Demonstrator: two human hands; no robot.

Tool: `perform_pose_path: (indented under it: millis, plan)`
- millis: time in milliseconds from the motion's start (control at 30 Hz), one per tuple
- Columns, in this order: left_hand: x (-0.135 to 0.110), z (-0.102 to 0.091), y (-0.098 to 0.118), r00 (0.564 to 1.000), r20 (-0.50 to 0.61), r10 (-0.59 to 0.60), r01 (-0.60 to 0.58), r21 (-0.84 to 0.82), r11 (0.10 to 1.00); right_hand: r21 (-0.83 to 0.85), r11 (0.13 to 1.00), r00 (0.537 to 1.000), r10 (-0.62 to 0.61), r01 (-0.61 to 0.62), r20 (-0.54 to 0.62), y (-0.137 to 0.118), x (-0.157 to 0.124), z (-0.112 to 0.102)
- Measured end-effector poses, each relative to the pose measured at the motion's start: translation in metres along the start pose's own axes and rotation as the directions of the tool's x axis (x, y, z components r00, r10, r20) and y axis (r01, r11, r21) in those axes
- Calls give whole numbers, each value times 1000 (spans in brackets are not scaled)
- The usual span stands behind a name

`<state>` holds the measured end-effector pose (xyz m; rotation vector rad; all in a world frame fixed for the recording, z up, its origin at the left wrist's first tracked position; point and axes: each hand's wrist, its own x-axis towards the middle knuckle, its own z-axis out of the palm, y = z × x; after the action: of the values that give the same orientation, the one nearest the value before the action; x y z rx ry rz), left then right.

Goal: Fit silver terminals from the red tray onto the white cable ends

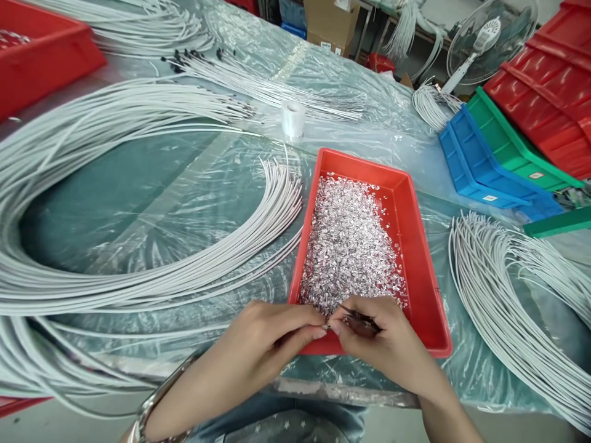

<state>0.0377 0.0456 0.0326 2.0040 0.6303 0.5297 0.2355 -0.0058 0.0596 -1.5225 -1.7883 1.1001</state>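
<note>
My left hand is closed in a pinch at the near edge of the red tray. What sits between its fingertips is too small to make out. A white cable runs from the left and passes out of sight behind this hand. My right hand is closed around dark tweezers, their slim tip pointing left. Its thumb and forefinger meet the left fingertips. Below and beyond both hands, a heap of small shiny, silvery pieces lies in the tray.
Large coils of white cable cover the left side, and another bundle lies at the right. A roll of clear film stands behind the tray. Stacked blue bins, a red bin and a fan surround the plastic-covered table.
</note>
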Motion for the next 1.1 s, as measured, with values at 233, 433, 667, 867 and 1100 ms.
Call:
perform_pose_path:
  millis: [233, 433, 667, 867, 1100]
  plan:
    - [-4, -4, 1, 997, 37, 61, -61, 19, 998, 215, 971, 990, 85, -108, 113, 0, 2, -2]
    - [-4, -3, -1, 994, 13, 113, -113, 7, 994, 441, 870, 965, 129, -221, 230, 0, 7, -4]
    - [-6, 0, -2, 990, -14, 143, -143, 33, 989, 457, 855, 957, 138, -244, 254, -2, 3, -5]
    - [-6, 0, -2, 985, -25, 171, -170, 45, 984, 439, 868, 961, 134, -232, 244, -1, 4, -4]
    - [-7, 0, -3, 982, -34, 188, -186, 58, 981, 436, 865, 958, 151, -247, 243, -1, 3, -3]
